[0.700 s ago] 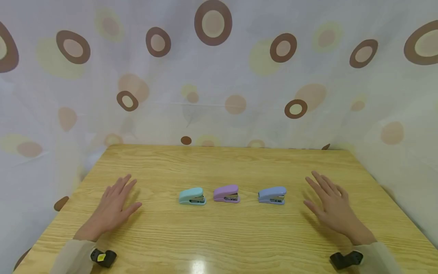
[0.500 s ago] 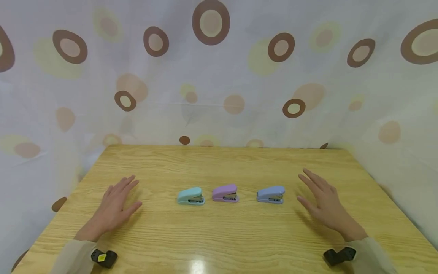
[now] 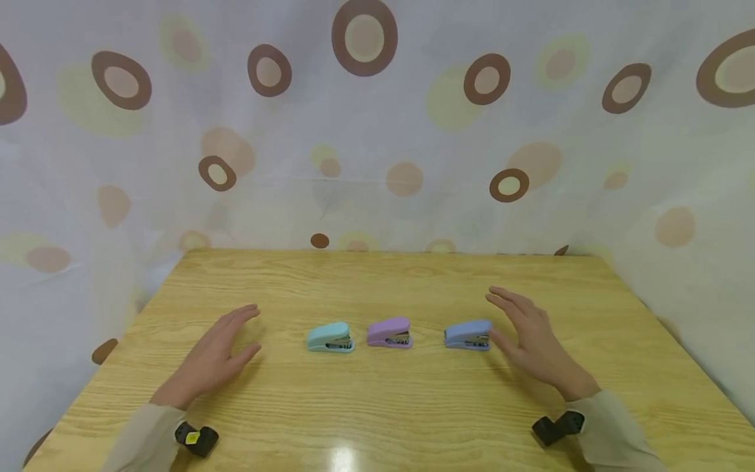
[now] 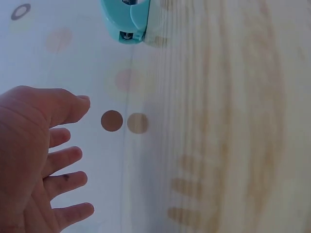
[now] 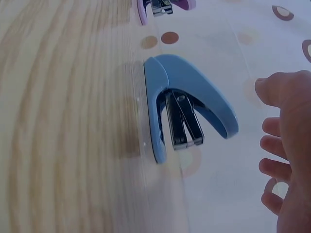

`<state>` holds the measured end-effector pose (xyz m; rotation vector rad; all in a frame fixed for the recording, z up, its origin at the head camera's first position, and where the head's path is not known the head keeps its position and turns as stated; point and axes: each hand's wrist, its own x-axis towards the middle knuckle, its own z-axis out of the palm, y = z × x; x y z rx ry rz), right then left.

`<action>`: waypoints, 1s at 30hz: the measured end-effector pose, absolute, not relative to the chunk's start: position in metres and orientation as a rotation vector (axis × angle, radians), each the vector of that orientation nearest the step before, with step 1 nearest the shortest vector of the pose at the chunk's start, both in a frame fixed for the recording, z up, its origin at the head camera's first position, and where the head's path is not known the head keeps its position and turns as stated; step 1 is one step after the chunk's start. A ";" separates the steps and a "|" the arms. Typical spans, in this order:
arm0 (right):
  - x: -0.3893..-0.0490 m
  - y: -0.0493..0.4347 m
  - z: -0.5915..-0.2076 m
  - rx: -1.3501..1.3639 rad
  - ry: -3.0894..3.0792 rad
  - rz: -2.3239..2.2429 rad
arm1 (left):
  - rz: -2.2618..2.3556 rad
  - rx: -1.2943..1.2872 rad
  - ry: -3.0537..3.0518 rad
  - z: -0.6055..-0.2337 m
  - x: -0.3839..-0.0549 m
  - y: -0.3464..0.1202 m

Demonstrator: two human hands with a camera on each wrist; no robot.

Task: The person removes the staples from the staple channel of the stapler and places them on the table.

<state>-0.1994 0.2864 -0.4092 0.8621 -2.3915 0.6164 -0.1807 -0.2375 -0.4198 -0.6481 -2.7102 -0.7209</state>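
Note:
Three small staplers stand in a row on the wooden table: a mint one (image 3: 329,337) at left, a purple one (image 3: 389,333) in the middle and a blue one (image 3: 468,334) at right. My right hand (image 3: 533,344) hovers beside the blue stapler, its thumb tip overlapping that stapler's front end in the head view. In the right wrist view the blue stapler (image 5: 187,92) shows its metal magazine, with the fingers apart from it. To the left of the mint stapler, my left hand (image 3: 215,357) is held over the table, fingers loosely extended, holding nothing.
The wooden table (image 3: 354,406) reaches back to a pale curtain (image 3: 366,131) printed with brown and yellow ovals, which also lines both sides. A black wrist camera (image 3: 197,439) is strapped to the left sleeve, another wrist camera (image 3: 557,427) to the right.
My right hand has moved left, from well clear of the blue stapler to right beside it. My left hand has shifted slightly right toward the mint stapler. The staplers stay in place.

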 end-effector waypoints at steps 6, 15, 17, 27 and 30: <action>-0.207 0.273 -0.412 0.907 -2.367 0.647 | -0.722 -0.645 -2.729 -0.417 -0.184 -0.230; -0.210 0.249 -0.413 0.944 -2.380 0.660 | -0.811 -0.676 -2.732 -0.418 -0.185 -0.222; -0.211 0.243 -0.413 0.954 -2.388 0.651 | -0.805 -0.679 -2.740 -0.418 -0.186 -0.221; -0.218 0.220 -0.413 1.017 -2.379 0.653 | -0.883 -0.732 -2.743 -0.413 -0.193 -0.203; -0.220 0.213 -0.414 1.036 -2.381 0.649 | -0.894 -0.744 -2.755 -0.412 -0.193 -0.197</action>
